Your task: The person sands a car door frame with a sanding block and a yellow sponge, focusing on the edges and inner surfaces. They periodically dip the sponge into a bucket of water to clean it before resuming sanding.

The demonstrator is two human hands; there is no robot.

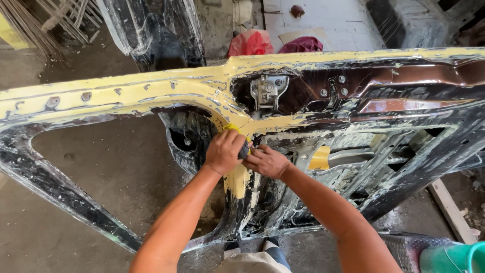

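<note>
**Two hands on a dark pad against a yellow-coated car door**

Car door [151, 88] lying across the view, inner face up, window opening at left, latch side toward the middle. Dark sanding pad [244, 149] at the pillar where the window frame meets the door body, pressed against the yellow surface. Pad sits between both hands, mostly hidden; only a dark grey edge showing.

Left hand [224, 151] closed over the pad from the left, knuckles up, fingers curled around it. Right hand [266, 162] just beside, touching the pad's right edge, fingers bent and pointed toward the left hand; whether gripping or only bracing, cannot tell for sure. Hands touching each other at the pad.

Door metal dark and glossy where bare, wet-looking, smeared with pale streaks. Yellow filler coat thick along the top rail and down the pillar, matte, patchy, scraped through in places. Silver latch bracket [268, 91] bolted in a recess above the hands, a few round bolt heads beside it. Inner panel at right cut with slanted openings, a yellow patch among them.

Both forearms bare, reaching up from the bottom edge, left nearly straight, right angled in from the right with the wrist bent inward.

Concrete floor [116, 167] below, grey and stained. Green bucket [457, 258] at lower right corner. Red cloth [251, 43] beyond the door.
</note>
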